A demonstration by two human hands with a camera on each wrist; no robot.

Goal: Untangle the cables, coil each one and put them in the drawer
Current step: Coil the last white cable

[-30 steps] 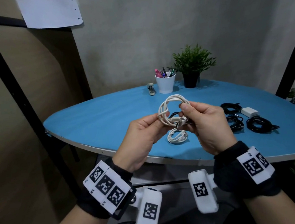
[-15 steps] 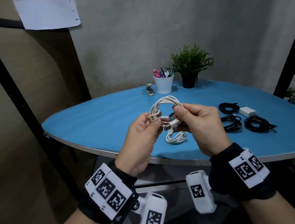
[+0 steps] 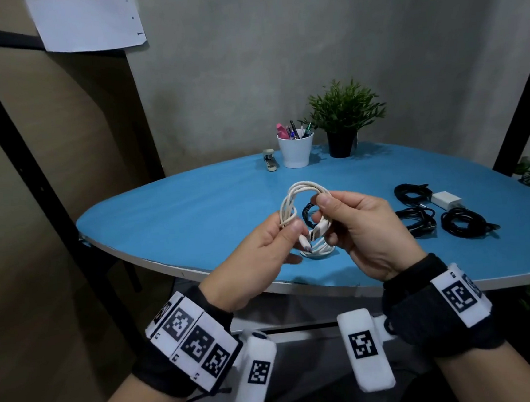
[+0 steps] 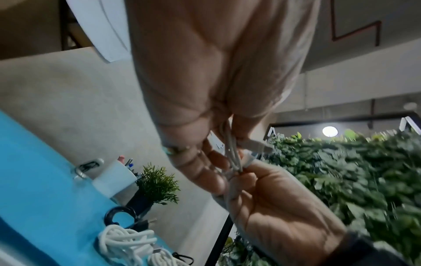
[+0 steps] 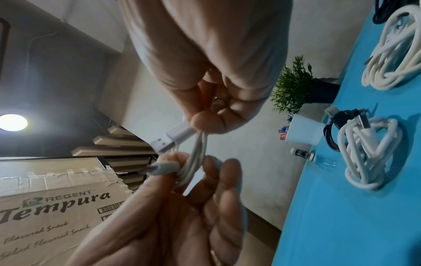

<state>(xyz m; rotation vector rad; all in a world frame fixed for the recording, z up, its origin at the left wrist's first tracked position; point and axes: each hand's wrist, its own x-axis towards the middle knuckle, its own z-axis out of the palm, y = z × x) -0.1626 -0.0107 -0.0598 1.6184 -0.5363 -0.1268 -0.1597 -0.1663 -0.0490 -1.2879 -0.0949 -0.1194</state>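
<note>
Above the near edge of the blue table (image 3: 194,213), both hands hold up a white cable coil (image 3: 301,194). My left hand (image 3: 291,227) pinches the coil's left side between thumb and fingers. On the right side, my right hand (image 3: 324,211) grips the strands, and the white USB plug (image 3: 317,231) sticks out below. The right wrist view shows that plug (image 5: 170,138) beside the bunched strands (image 5: 196,162). The left wrist view shows the strands (image 4: 232,156) between both hands. No drawer is in view.
A second white coil (image 3: 317,250) lies on the table under the hands, with a small black cable (image 3: 308,211) behind it. Three black coils (image 3: 464,222) and a white charger (image 3: 446,199) lie at the right. A pen cup (image 3: 296,150), plant (image 3: 341,120) and stapler (image 3: 270,162) stand at the back.
My left hand has slid out to the coil's left side and the loop has spread wider. The USB plug now hangs out between the hands.
</note>
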